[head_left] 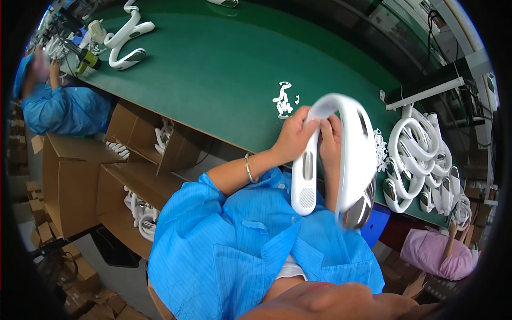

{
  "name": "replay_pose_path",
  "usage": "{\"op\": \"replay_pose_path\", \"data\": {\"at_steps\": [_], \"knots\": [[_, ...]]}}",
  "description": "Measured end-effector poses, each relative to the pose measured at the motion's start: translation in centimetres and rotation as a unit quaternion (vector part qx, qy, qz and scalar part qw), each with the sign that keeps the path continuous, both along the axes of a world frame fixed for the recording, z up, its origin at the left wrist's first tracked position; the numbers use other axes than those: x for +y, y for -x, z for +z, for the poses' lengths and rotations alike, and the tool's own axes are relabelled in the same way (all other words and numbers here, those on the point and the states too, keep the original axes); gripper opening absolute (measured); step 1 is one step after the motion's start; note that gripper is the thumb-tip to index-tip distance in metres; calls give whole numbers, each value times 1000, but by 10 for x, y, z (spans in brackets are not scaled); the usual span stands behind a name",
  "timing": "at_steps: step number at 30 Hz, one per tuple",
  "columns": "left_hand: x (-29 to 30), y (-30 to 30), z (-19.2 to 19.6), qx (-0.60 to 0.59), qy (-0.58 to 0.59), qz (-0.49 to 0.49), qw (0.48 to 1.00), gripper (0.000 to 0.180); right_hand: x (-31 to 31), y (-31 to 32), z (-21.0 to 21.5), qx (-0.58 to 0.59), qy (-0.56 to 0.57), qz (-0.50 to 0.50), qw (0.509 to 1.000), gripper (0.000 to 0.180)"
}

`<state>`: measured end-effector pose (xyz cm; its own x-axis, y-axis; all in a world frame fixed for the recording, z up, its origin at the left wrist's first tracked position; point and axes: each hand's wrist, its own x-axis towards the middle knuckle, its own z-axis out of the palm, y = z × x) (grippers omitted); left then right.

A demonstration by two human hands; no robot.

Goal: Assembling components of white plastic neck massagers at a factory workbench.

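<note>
A white U-shaped neck fan [352, 138] is held up in front of my chest, its curved middle toward the top. One arm of it shows a perforated grille at the end; the other ends in a dark, shiny panel and is slightly blurred. My left hand [293, 134] is closed round the band near the bend. My right hand [330, 140] grips the band from inside the loop, its fingers partly hidden behind the white shell. Beyond the hands, small white plastic clips [284, 100] lie loose on the green table [213, 69].
More neck fans [418, 154] are piled at the table's right, beside small white parts [380, 151]. Cardboard boxes [74, 181] with white parts stand at left. A green-black power drill [85, 57] lies far left. One co-worker [69, 109] sits left, another [437, 253] right.
</note>
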<state>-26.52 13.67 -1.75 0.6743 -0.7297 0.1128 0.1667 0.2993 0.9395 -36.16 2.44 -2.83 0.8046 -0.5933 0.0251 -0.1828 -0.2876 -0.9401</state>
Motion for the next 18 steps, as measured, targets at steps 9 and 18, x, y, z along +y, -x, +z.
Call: {"op": "replay_pose_path", "data": {"at_steps": [9, 18], "knots": [[-31, -22, 22, 254, -89, -78, 960, 35, 8, 18, 27, 11, -369, 39, 929, 42], [-120, -23, 38, 39, -54, -199, 978, 38, -33, 81, 78, -220, -563, -41, 795, 38]]}}
